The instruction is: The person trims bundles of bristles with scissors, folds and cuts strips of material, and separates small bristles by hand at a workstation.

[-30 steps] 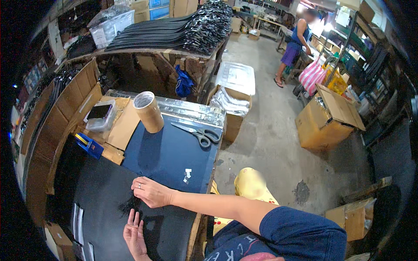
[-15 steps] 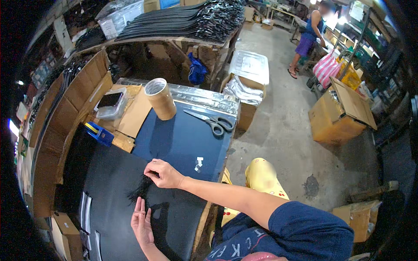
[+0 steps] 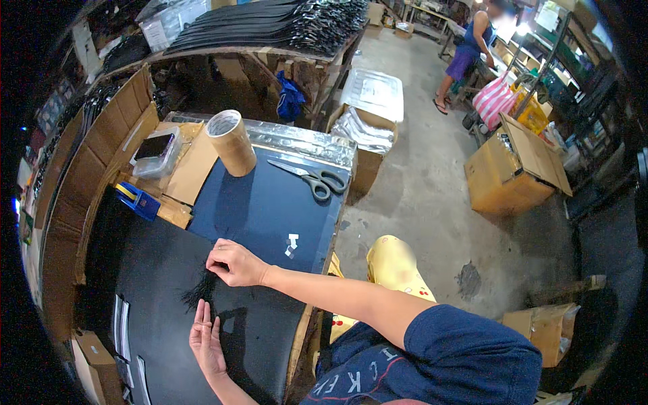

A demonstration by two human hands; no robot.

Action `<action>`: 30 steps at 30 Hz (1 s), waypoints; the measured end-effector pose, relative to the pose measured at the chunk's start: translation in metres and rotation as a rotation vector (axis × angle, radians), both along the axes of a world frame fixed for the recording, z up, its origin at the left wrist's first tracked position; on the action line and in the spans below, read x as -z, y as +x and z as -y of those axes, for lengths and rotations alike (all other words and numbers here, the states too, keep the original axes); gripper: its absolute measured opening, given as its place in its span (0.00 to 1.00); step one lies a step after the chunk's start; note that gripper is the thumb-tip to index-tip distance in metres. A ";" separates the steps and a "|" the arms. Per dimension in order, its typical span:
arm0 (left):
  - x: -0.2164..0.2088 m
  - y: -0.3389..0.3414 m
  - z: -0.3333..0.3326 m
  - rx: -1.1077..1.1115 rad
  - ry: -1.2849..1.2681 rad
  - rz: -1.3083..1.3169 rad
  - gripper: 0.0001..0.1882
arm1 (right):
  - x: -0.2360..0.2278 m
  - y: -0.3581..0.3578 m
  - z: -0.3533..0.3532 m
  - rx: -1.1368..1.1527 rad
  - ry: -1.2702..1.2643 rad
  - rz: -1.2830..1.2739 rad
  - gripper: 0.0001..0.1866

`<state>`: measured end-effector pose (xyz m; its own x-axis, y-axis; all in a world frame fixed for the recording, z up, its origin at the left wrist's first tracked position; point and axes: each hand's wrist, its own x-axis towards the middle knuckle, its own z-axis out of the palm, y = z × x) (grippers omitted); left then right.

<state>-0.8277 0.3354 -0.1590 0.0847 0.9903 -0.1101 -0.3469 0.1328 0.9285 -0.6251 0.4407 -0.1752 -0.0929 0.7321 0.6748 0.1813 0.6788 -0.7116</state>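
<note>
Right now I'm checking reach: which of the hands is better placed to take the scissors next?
Probably the right hand: it's nearer the scissors, though it pinches black strands. The left hand is farther, below the right in view.

White capital letters [image 3: 354, 383] run across the front of the navy shirt [image 3: 445, 354].

Black strands [image 3: 197, 290], over the worktop [image 3: 165, 351]: upper ends hidden within the pinch of the right hand [image 3: 233, 263], single strands too fine to count, contact with fingertips of the left hand [image 3: 208, 343] not determinable. White scraps [image 3: 292, 244], near the worktop's right edge: too small to identify; clear container [image 3: 173, 151], by its far left corner: interior partly hidden beneath a phone [image 3: 154, 146]. Left forearm [image 3: 231, 387]: cut off by the lower frame edge; co-worker [image 3: 463, 59]: head blurred.
</note>
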 end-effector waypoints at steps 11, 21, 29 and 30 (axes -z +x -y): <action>0.012 -0.006 -0.003 0.095 0.047 -0.051 0.11 | 0.011 -0.004 -0.005 0.007 0.034 0.035 0.05; 0.037 -0.015 -0.015 0.136 0.067 -0.058 0.12 | -0.005 0.001 -0.001 0.057 0.034 -0.014 0.05; 0.028 -0.011 -0.016 0.147 0.065 -0.114 0.22 | -0.012 0.012 0.032 0.103 0.017 0.019 0.06; 0.027 -0.010 -0.016 0.113 0.029 -0.164 0.22 | -0.013 0.012 0.033 0.076 -0.039 0.010 0.05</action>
<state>-0.8373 0.3517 -0.1858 0.1784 0.9785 -0.1031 -0.1753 0.1347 0.9753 -0.6129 0.4075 -0.1617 -0.0424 0.7633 0.6447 0.2384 0.6343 -0.7354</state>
